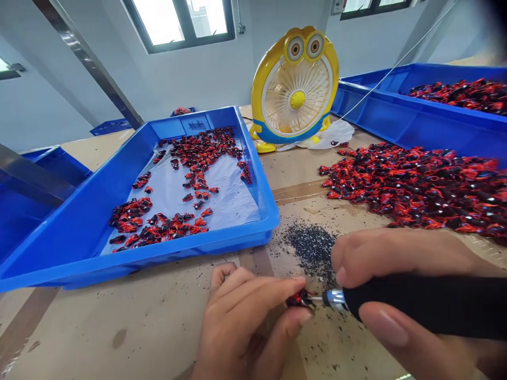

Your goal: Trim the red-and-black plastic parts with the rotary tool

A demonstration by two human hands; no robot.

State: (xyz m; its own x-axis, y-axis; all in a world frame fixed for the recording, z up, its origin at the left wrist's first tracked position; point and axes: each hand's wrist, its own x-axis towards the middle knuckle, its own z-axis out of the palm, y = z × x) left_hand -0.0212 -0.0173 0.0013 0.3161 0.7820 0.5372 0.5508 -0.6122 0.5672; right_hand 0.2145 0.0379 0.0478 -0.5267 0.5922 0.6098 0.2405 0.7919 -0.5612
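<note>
My left hand [249,316] pinches a small red and black plastic part [298,298] between thumb and fingertips, low in the middle of the view. My right hand [412,279] is wrapped round the thick black handle of an electric screwdriver [428,306], which lies nearly level. Its thin bit points left and meets the part's right end; the exact contact is too small to make out. Just behind both hands is a heap of tiny black pieces [312,245], probably small screws, with more of them strewn over the table.
A blue tray [273,219] at left holds many similar parts on a white sheet. A large pile of parts [428,184] lies at right, before more blue trays [420,119]. A yellow fan [297,100] stands behind on the brown-covered table [158,316]. A thin cord [396,63] slants across.
</note>
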